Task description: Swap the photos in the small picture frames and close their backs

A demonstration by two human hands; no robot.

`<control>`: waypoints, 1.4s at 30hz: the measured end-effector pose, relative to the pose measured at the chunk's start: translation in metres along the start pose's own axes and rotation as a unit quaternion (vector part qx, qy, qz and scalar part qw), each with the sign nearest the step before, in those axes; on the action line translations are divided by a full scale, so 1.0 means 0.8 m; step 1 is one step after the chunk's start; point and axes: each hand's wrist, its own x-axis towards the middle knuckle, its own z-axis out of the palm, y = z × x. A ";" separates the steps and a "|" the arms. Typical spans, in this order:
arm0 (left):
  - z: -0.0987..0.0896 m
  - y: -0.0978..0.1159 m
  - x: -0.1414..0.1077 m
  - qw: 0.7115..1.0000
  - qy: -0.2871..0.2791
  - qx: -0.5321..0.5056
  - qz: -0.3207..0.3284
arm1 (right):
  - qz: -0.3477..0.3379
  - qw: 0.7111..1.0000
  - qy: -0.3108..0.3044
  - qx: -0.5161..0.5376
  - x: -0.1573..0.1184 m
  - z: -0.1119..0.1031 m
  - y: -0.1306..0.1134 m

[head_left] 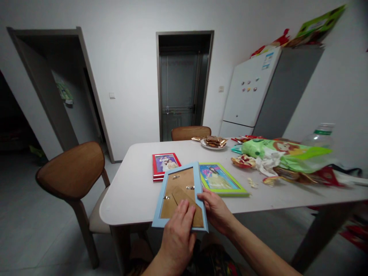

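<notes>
A light blue picture frame [197, 174] is tilted over the table's front edge, its brown backing board facing me. Metal clips and a brown stand flap show on that back. My left hand [179, 230] lies over its lower edge, fingers pressed together on the flap. My right hand [215, 209] grips the right edge, the thumb on the rim and the other fingers largely hidden behind. Just behind, a lime green picture frame [220, 178] lies face up with a picture of a figure in a pale dress. Left of it, red picture frames [165, 163] are stacked.
The white table [129, 184] bears a plate [203, 144] of wrapped snacks, a green bag [304, 153], crumpled tissue [268, 165], fruit peel [243, 161] and a clear plastic bottle [320, 136] at right. A wooden chair [74, 170] stands left, another chair [191, 133] behind.
</notes>
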 end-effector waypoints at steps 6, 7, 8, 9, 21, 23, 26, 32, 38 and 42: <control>-0.003 -0.006 -0.018 0.994 -0.088 0.058 -0.014 | 0.065 0.996 -0.054 0.006 -0.005 -0.020 0.023; -0.007 -0.010 -0.021 0.993 -0.094 0.069 -0.024 | 0.067 0.996 -0.062 0.021 -0.004 -0.022 0.027; -0.011 -0.015 -0.024 0.991 -0.098 0.080 -0.037 | 0.067 0.995 -0.069 0.032 -0.002 -0.024 0.030; -0.016 -0.020 -0.027 0.990 -0.099 0.092 -0.051 | 0.066 0.995 -0.073 0.035 0.000 -0.026 0.034; -0.031 -0.043 -0.033 0.982 -0.113 0.119 -0.091 | -0.033 0.912 0.042 -0.406 0.034 -0.045 0.061; -0.030 -0.043 -0.032 0.983 -0.105 0.122 -0.091 | -0.058 0.884 0.032 -0.463 0.037 -0.046 0.061; -0.028 -0.043 -0.034 0.984 -0.092 0.123 -0.088 | -0.072 0.837 0.023 -0.542 0.042 -0.046 0.062; -0.026 -0.041 -0.035 0.986 -0.075 0.123 -0.083 | -0.140 0.771 -0.015 -0.622 0.059 -0.040 0.065; -0.026 -0.044 -0.035 0.987 -0.079 0.118 -0.081 | -0.146 0.764 -0.008 -0.629 0.073 -0.030 0.069; -0.025 -0.047 -0.036 0.988 -0.075 0.111 -0.079 | -0.138 0.755 0.010 -0.642 0.071 -0.026 0.067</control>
